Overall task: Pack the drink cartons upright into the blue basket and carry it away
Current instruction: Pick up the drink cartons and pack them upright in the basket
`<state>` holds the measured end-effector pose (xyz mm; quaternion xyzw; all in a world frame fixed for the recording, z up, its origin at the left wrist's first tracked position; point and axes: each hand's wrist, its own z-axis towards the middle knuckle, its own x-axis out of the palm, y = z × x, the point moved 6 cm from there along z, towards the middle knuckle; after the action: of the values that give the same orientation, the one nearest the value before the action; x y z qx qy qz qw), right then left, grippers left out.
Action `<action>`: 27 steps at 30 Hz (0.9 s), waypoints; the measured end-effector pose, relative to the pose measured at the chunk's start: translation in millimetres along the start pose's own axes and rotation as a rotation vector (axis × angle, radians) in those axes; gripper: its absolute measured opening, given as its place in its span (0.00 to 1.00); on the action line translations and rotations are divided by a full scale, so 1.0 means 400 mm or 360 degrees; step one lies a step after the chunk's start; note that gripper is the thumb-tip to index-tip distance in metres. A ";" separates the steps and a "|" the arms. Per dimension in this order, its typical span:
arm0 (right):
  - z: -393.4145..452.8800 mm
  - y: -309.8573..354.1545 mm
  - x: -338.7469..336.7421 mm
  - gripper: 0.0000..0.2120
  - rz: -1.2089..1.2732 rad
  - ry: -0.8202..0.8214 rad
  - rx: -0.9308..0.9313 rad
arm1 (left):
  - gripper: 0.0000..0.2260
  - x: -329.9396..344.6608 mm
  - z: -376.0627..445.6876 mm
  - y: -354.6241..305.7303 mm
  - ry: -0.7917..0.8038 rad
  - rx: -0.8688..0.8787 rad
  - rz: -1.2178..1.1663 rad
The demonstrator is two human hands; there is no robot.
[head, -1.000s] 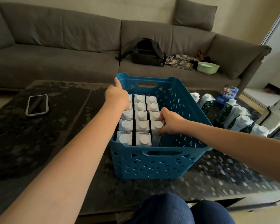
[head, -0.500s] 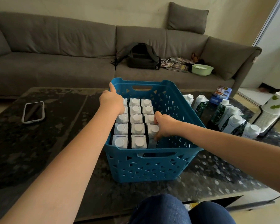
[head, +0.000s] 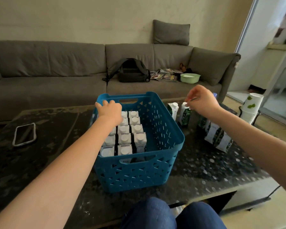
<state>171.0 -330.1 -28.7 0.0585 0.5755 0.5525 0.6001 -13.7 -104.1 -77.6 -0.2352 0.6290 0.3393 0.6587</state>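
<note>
The blue basket [head: 157, 129] sits on the dark desk [head: 40, 162], its left side packed with upright white-capped cartons [head: 124, 139]. The left hand [head: 111, 111] rests on the basket's far-left rim, fingers spread and loose. Right of the basket, the right hand [head: 203, 101] pinches the top of a standing carton [head: 186, 114].

The left forearm [head: 96, 146] covers the left-column cartons [head: 109, 140] in the basket [head: 163, 139] — the right arm [head: 248, 129] hides loose ones; motion-blurred.
</note>
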 end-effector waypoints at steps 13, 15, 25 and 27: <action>-0.110 -0.488 -0.181 0.28 -0.0700 0.0067 0.0466 | 0.14 -0.150 -0.059 -0.684 -0.0111 0.0969 -0.0343; -0.106 -0.523 -0.166 0.34 -0.0566 0.0076 0.0511 | 0.16 -0.132 -0.056 -0.763 -0.0023 0.1047 -0.0257; -0.047 -0.625 -0.100 0.44 -0.0044 -0.0212 0.0640 | 0.21 -0.040 0.055 -0.950 -0.0051 0.1283 0.0028; -0.045 -0.643 -0.092 0.42 0.0015 -0.0268 0.0667 | 0.23 -0.016 0.063 -0.967 -0.0052 0.1329 0.0041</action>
<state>320.5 -465.5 -193.2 0.2304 0.6253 0.4169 0.6182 290.5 -341.5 -114.1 0.0655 0.7049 0.0670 0.7031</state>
